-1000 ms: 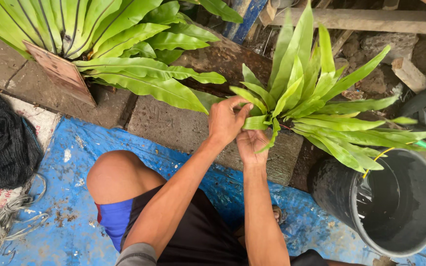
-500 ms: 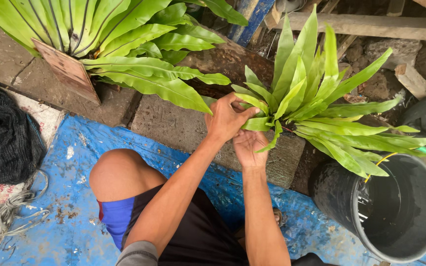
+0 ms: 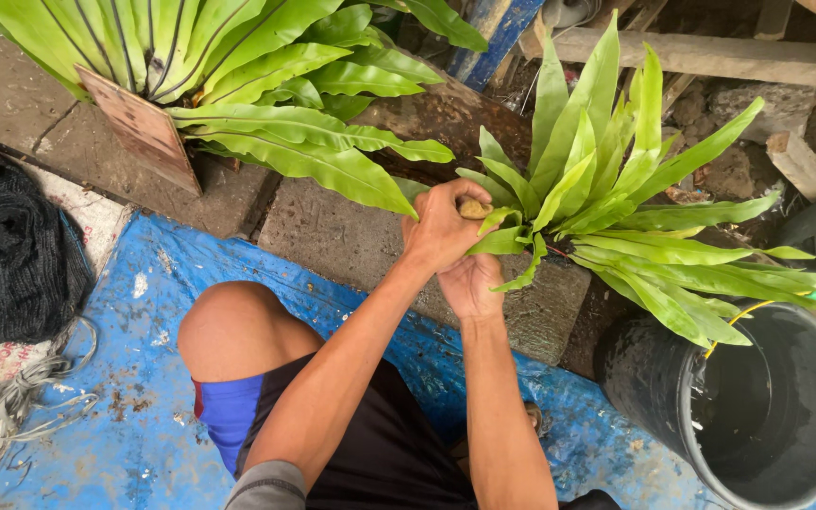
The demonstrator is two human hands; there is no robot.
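Both hands clasp a young fern at its base above a stone ledge.

The left hand (image 3: 444, 227) is clenched over the top of the fern (image 3: 616, 208) where the fronds meet, knuckles up, while the right hand (image 3: 469, 281) cups the same base from below, palm up, touching the lowest leaves. The fern lies to the right of both hands, its fronds fanning up and away toward a black bucket (image 3: 767, 416); the left hand sits higher and nearer the crown. The stone ledge (image 3: 351, 241) runs just under the grip. A larger fern (image 3: 229, 66) stands well to the left, and a blue tarp (image 3: 125, 378) covers the ground below the knees.
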